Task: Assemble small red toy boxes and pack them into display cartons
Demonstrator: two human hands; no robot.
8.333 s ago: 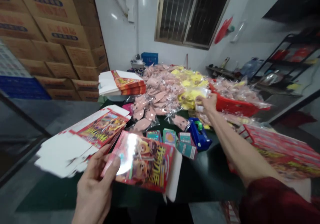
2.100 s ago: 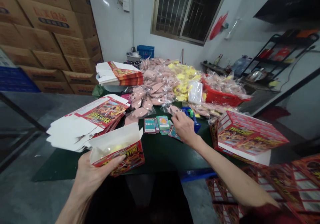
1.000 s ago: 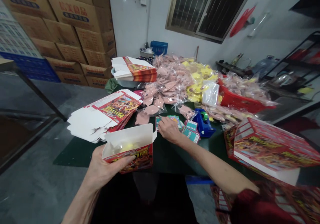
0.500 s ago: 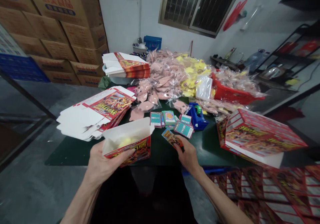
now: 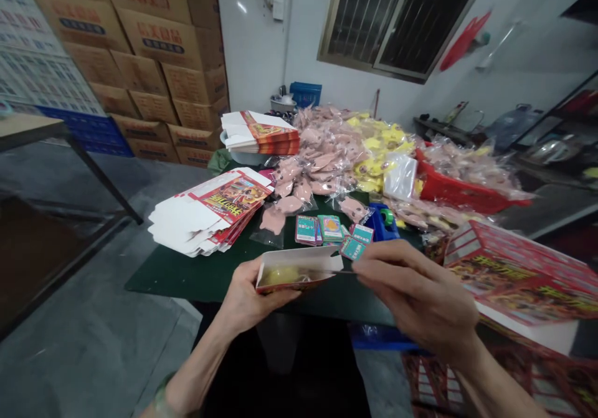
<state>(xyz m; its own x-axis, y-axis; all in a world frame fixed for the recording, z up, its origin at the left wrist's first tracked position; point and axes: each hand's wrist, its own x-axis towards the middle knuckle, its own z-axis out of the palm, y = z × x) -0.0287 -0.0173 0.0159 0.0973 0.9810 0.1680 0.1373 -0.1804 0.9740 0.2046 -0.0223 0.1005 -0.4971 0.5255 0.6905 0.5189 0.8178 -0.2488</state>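
My left hand (image 5: 250,299) is closed around a small open box (image 5: 301,257) with a red printed outside and white inside, tilted so its opening faces me. Something yellow in clear wrap (image 5: 280,275) lies in the box. At the box's right end, my right hand (image 5: 420,296) pinches a thin card (image 5: 344,273), seen edge-on, its far end at the opening. Just beyond, on the green table (image 5: 200,275), lie small piles of cards, one pile teal-faced (image 5: 306,230) and another green-bordered (image 5: 331,227).
Flattened red-and-white boxes (image 5: 210,212) are stacked at left, with another stack (image 5: 261,133) behind. Bagged pink toys (image 5: 327,150) and yellow ones (image 5: 374,141) heap up at the back. A blue tape dispenser (image 5: 379,225), red basket (image 5: 460,190) and red boxes (image 5: 518,268) stand right.
My right hand has risen and brought the card to the box's right end. The box has tilted and turned in my left hand. The camera view has swung left.
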